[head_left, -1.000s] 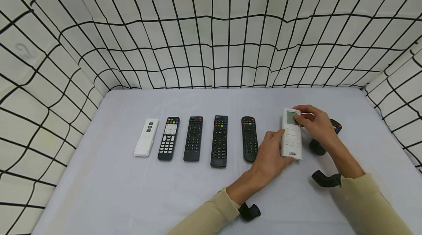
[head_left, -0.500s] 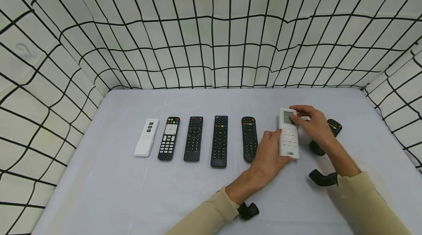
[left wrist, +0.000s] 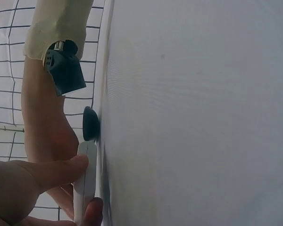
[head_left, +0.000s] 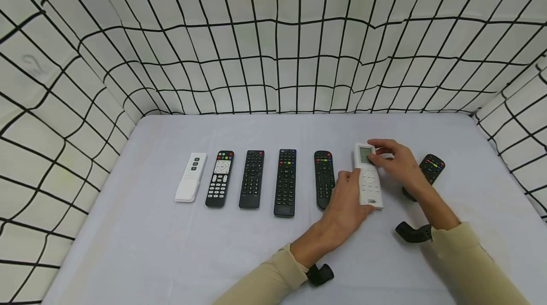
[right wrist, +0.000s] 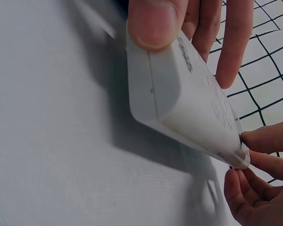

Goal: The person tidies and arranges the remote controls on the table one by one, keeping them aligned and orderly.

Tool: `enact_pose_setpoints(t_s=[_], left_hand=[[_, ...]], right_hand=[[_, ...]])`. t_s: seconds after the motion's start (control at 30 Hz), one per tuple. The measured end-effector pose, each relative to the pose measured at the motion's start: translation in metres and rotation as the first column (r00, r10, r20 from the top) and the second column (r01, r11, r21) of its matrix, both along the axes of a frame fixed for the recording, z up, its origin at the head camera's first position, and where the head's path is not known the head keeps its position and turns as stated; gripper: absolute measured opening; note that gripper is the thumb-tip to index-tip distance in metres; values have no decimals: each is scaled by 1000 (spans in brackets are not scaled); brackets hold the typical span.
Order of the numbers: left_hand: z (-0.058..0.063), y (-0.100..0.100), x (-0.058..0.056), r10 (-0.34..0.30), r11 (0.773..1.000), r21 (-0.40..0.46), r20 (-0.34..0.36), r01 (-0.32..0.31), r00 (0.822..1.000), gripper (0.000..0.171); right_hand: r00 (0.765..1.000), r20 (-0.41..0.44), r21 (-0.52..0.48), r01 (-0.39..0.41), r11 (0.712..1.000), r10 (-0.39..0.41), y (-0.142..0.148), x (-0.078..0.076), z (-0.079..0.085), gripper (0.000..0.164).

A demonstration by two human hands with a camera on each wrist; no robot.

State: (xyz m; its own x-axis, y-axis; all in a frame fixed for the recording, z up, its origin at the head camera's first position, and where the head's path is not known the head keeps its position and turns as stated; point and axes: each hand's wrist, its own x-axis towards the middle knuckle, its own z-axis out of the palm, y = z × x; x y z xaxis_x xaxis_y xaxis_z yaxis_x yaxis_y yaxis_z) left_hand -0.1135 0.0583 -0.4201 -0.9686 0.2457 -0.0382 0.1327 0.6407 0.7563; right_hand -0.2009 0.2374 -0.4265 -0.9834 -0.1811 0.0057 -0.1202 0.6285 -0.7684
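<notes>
A white air conditioner remote point(head_left: 370, 188) with a small grey screen is held in both hands in the head view. My left hand point(head_left: 342, 205) grips its lower end, the thumb on the bottom edge. At the screen end, my right hand point(head_left: 399, 165) pinches the top right corner between thumb and fingers. The right wrist view shows the remote's point(right wrist: 193, 113) underside apart from the cloth, with a shadow beneath. Just left of my left hand lies a black remote point(head_left: 324, 176), its lower end partly covered. Another black remote point(head_left: 431, 168) lies partly behind my right wrist.
Left of the hands, a row holds a long black remote point(head_left: 285, 181), a second black remote point(head_left: 252, 179), a black remote with white keys point(head_left: 220, 179) and a white remote point(head_left: 190, 177). White cloth point(head_left: 171, 252) covers the table. Black netting point(head_left: 275, 58) encloses the back and sides.
Both hands have shifted left with the white remote, towards the black remote beside it. More of the black remote at the far right now shows.
</notes>
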Motion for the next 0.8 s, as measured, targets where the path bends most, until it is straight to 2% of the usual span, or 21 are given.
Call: enact_pose_setpoints(t_s=[0.17,0.3,0.8], left_hand=[[2,-1,0,1,1000,6,59,-1,998,83],[3,-1,0,8,1000,-17,79,-7,997,85],[4,1,1,-4,994,-109,49,10,999,84]], right_hand=[[1000,10,3,-6,1000,6,-3,1,-2,48],[1000,18,-12,-11,1000,12,-6,1,-2,50],[999,44,14,-29,999,29,-14,0,-2,49]])
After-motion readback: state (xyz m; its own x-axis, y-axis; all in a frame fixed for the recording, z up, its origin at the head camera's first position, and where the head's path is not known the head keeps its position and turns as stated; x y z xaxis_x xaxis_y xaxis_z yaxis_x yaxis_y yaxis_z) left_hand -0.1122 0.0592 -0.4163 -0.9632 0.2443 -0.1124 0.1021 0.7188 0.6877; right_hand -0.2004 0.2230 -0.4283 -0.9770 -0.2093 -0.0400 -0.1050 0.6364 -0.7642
